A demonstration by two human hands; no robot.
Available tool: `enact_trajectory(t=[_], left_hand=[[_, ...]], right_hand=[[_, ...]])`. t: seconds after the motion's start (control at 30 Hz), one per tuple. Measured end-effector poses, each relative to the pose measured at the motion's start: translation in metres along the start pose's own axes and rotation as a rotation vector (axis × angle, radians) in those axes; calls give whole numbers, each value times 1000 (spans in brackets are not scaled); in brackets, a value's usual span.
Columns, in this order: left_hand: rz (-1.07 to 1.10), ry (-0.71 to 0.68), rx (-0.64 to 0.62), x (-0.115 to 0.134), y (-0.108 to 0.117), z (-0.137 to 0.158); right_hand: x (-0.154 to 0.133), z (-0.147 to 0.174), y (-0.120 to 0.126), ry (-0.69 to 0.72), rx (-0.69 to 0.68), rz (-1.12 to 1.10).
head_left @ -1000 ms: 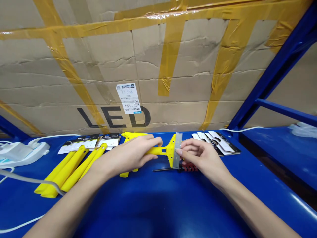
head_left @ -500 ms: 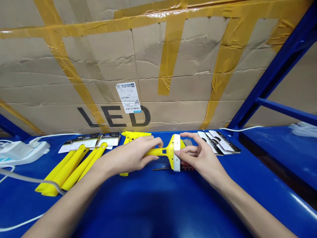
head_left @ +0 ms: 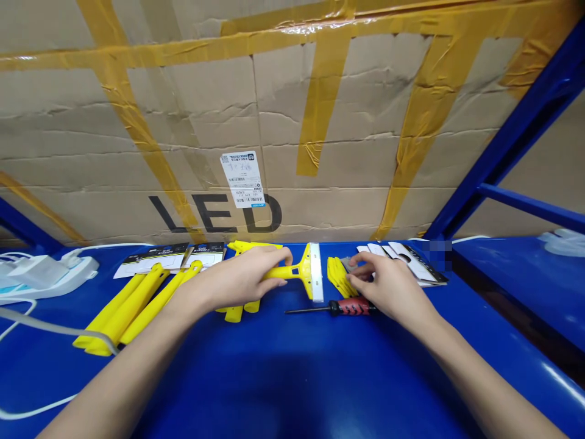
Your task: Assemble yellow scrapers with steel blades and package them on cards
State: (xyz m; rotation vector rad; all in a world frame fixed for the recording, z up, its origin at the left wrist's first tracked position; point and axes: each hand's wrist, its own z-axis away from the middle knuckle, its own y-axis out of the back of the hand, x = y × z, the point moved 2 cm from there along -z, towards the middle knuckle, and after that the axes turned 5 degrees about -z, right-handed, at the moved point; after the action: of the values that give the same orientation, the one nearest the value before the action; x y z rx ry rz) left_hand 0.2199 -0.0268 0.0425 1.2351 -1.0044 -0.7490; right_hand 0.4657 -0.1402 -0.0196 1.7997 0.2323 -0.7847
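My left hand (head_left: 253, 274) grips the short yellow neck of a scraper (head_left: 304, 272), whose wide head carries a pale, flat blade strip and points right. My right hand (head_left: 388, 280) is apart from the scraper, its thumb and fingers curled together over a small grey item (head_left: 350, 264); what lies between the fingertips is hidden. Just left of these fingers is a stack of small yellow plastic pieces (head_left: 337, 277). A screwdriver (head_left: 351, 306) with a red and black handle lies below the right hand, its shaft pointing left. More yellow scraper parts (head_left: 234, 313) lie partly behind my left hand.
Several yellow handles (head_left: 137, 311) lie on the blue table (head_left: 283, 378) at left, beside printed cards (head_left: 150, 261). More cards (head_left: 406, 259) lie at right. A white power strip (head_left: 82, 274) with cables sits at far left. A taped cardboard box (head_left: 205, 134) stands behind.
My right hand has let go of the scraper head and moved right and down to the small grey item. My left hand keeps the scraper, shifted slightly left, with its blade now fully in view.
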Motion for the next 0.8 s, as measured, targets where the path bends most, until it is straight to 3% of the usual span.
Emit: enact_trajectory(t=[0.1,0.23,0.43,0.6,0.8], left_hand=[[-5,5,-13,-1,-1,0],[-11,7,-16,1,-1,1],[-25,-17,-9,7,1,2],[-29,-17,-20,10,0,2],[-35,-8,-29,12,0,2]], right_hand=[[-3,-2,-4,-21,-77,155],[-11,-3,-5,-16,-81,265],[-20,-1,-3,54,-43,389],[-23,0,-1,153,-91,581],[-24,1,2,192,-136,600]])
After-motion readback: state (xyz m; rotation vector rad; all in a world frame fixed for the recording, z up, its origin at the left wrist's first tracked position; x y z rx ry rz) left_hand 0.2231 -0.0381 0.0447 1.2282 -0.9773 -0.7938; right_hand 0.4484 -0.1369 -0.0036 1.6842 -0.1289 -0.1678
